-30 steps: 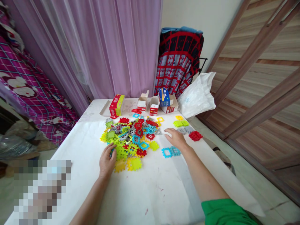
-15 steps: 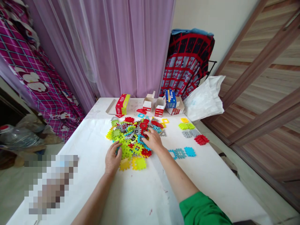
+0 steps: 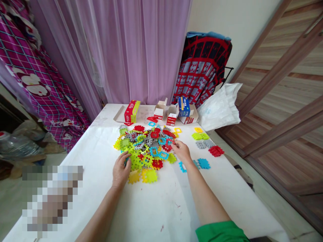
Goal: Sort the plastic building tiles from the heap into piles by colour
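Note:
A heap of notched plastic linking tiles [image 3: 136, 161] in green, red, blue, yellow and grey lies mid-table. My left hand [image 3: 121, 169] rests against its left edge, thumb and fingers apart around the outer tiles. At the heap's right side, my right hand [image 3: 182, 152] pinches a red linking tile [image 3: 171, 142] at the fingertips. A blue square tile [image 3: 204, 163] lies in a row with other blue tiles, partly covered by my right forearm. Farther right are sorted groups: a yellow tile [image 3: 198, 130], green tiles [image 3: 200, 136], grey tiles [image 3: 201, 145] and red tiles [image 3: 216, 151].
Along the table's far edge stand a red and yellow box [image 3: 132, 111], small open cartons [image 3: 159, 111] and a blue box [image 3: 184, 106]. A white bag [image 3: 219, 107] is at the right edge. A blurred-out patch [image 3: 52, 198] covers the left side. Purple curtains [image 3: 141, 50] hang behind.
My right hand has moved right from the middle of the heap to its right side, with a red tile in its fingertips. Blue frames and a green tile now show there. My left hand has stayed put.

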